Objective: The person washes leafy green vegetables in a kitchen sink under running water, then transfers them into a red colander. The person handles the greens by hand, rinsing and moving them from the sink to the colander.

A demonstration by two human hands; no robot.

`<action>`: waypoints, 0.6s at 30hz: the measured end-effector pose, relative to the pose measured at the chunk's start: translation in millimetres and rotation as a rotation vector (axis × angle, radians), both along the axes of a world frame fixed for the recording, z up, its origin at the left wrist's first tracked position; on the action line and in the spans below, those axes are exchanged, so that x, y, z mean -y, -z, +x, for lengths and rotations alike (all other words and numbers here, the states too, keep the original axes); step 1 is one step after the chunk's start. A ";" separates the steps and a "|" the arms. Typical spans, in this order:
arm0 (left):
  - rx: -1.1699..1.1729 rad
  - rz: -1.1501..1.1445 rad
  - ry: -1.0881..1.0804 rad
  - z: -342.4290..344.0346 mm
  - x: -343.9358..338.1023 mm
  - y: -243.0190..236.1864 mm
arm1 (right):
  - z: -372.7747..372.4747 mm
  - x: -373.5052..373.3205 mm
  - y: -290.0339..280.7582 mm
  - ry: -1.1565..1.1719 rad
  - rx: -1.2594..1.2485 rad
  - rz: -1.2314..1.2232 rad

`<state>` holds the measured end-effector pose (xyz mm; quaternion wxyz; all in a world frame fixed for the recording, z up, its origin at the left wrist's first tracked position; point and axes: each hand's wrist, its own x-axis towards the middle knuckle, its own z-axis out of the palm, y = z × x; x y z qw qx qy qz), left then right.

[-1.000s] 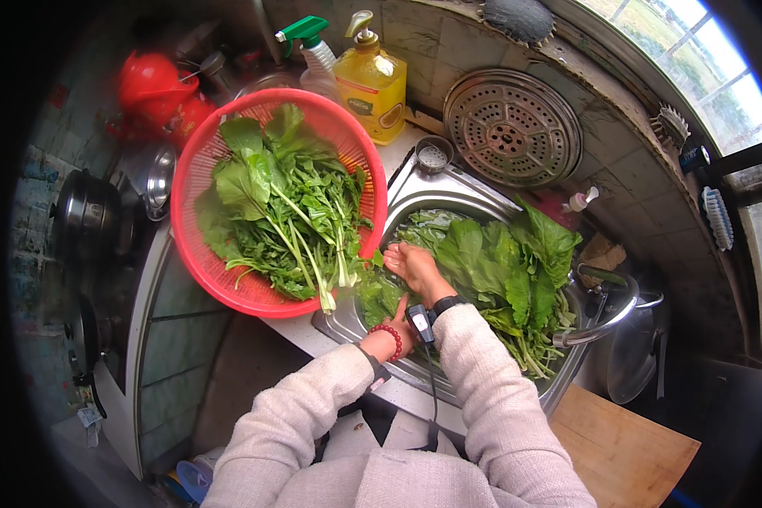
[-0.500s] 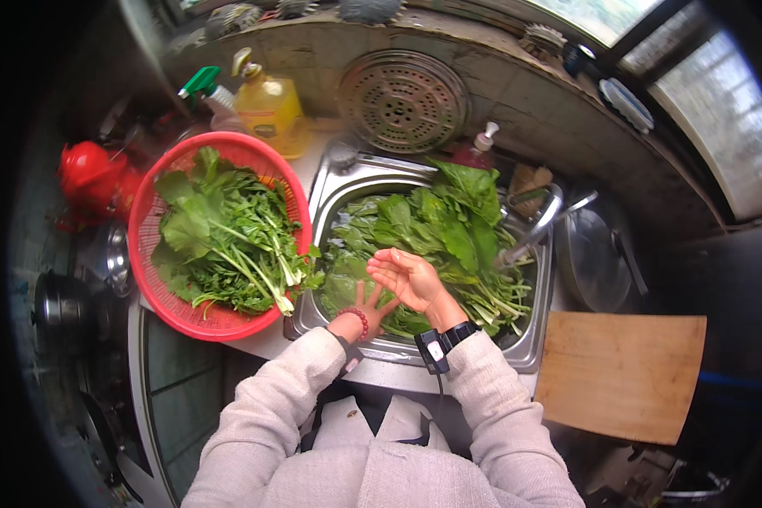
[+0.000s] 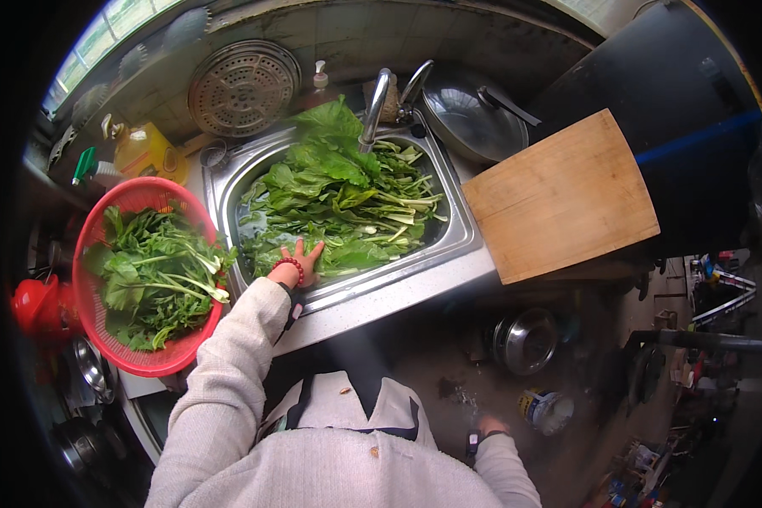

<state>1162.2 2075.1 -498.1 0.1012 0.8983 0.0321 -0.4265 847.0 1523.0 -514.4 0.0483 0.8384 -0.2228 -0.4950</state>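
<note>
My left hand (image 3: 303, 261), with a red bead bracelet at the wrist, rests with spread fingers at the near edge of the metal sink (image 3: 347, 292). It touches or hovers just over the leafy greens (image 3: 339, 182), which fill the basin and partly lie in water. My right hand (image 3: 491, 426) is lowered away from the sink, at my right side above the floor. It is small and blurred, and its fingers are hard to make out. Left of the sink, a red plastic basket (image 3: 89, 292) holds more greens with pale stems (image 3: 165, 275).
A faucet (image 3: 374, 110) arches over the sink. Right of it lie a wooden cutting board (image 3: 567, 195) and a glass lid (image 3: 474, 114). A round steamer plate (image 3: 244, 89) leans on the wall near a yellow pump bottle (image 3: 148, 152). A bucket (image 3: 546, 411) and metal pot (image 3: 525, 341) stand below.
My right hand has left the sink and dropped to my lower right. My left hand stays near the sink's front with fingers spread. The view has turned to the right, showing more floor.
</note>
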 end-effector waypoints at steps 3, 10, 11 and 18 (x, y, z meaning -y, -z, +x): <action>0.059 -0.019 0.019 3.2 -2.2 -4.7 | -36.3 30.2 13.0 0.440 0.059 0.219; 0.296 -0.120 -0.076 -1.6 -11.7 -27.0 | 167.6 -49.0 -57.8 -0.015 0.607 0.611; 0.327 -0.126 -0.113 -2.9 -12.9 -28.6 | 203.9 -75.7 -72.7 -0.076 0.714 0.754; -0.023 -0.126 0.098 -13.1 -14.6 -3.4 | 370.6 -277.7 -95.8 -0.902 0.412 1.361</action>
